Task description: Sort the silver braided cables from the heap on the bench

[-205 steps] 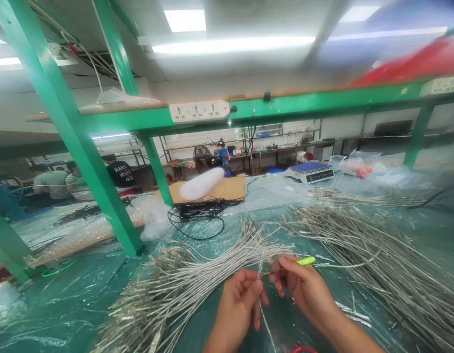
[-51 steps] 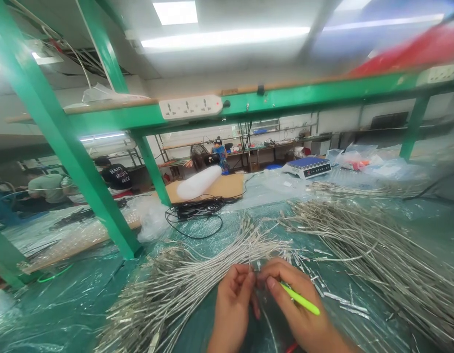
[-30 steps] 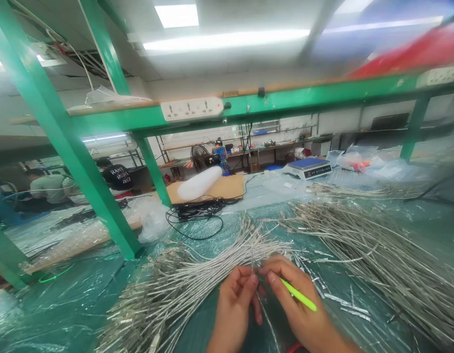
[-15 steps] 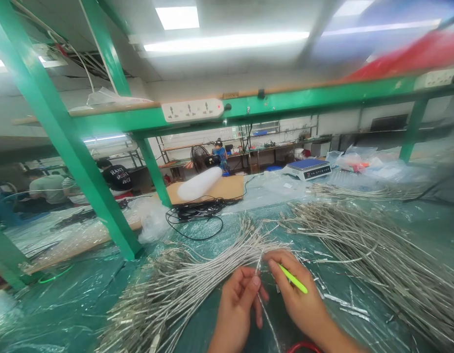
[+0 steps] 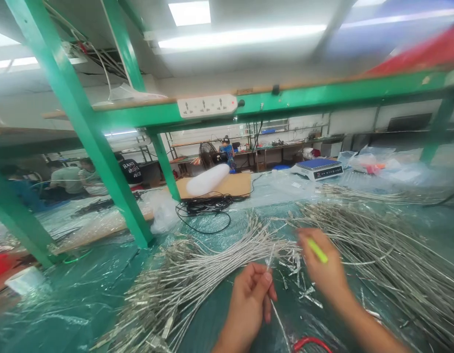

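Note:
My left hand [image 5: 250, 299] pinches a thin silvery braided cable [image 5: 280, 318] between thumb and fingers; its tip sticks up above them. My right hand [image 5: 322, 260] is up and to the right of it, closed around a neon-yellow pen-like tool [image 5: 317, 250], whose working end is hidden. A large bundle of similar cables [image 5: 212, 269] spreads across the table to the left of my hands. Small silvery scraps [image 5: 296, 264] lie between and beyond the hands. A second heap of cables [image 5: 388, 255] lies to the right.
Red curved handles [image 5: 311, 341] show at the bottom edge. Behind lie a coil of black cable [image 5: 208, 205], a white roll [image 5: 208, 180] on cardboard and a weighing scale [image 5: 318, 169]. A green frame [image 5: 112, 171] with a power strip [image 5: 207, 105] stands over the table. People sit far left.
My right hand has moved away from the cable tip, up and to the right, with the yellow tool. My left hand still pinches the cable. The whole view has shifted slightly.

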A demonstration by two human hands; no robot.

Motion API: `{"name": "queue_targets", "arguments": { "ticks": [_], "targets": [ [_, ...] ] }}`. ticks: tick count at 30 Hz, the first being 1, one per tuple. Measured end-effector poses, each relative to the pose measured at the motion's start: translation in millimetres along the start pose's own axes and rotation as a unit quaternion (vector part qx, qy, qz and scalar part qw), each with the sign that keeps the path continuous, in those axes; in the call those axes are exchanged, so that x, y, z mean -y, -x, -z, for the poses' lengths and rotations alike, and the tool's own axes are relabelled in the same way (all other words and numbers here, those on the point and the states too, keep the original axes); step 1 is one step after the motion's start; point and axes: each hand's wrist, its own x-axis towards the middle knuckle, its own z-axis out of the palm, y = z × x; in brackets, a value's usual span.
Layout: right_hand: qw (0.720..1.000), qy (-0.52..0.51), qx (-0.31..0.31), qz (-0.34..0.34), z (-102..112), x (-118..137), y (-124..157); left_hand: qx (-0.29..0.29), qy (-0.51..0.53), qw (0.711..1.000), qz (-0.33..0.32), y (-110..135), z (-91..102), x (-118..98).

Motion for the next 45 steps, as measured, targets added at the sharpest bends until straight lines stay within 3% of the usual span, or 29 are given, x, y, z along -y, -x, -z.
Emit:
{"name": "queue_targets", "arguments": {
  "ticks": [2,3,9,11,23,45],
  "targets": [
    [0.998,0.011,-0.061,-0.026,7.1,-8.6,-8.9,-0.006,0.016,1.000,-0.002,-0.2,2.3,-0.3],
    [0.997,0.010,-0.064,-0.030,7.6,-8.3,-9.4,-0.012,0.025,1.000,-0.004,-1.0,4.1,-0.2],
    [0.992,-0.039,0.108,0.045,-16.9,35.9,27.4,-0.032,0.053,0.998,-0.012,-8.3,14.7,1.1],
    [0.987,-0.064,0.140,0.055,-19.9,45.8,36.3,-0.030,0.049,0.998,-0.016,-8.5,15.3,0.8],
    [0.968,-0.127,0.202,0.075,-12.9,57.9,40.2,-0.032,0.002,0.999,-0.034,-5.6,12.2,-0.4],
    [0.971,-0.126,0.192,0.070,-13.3,56.7,40.3,-0.038,-0.035,0.998,-0.048,-3.7,8.0,-5.0]
  ]
}}
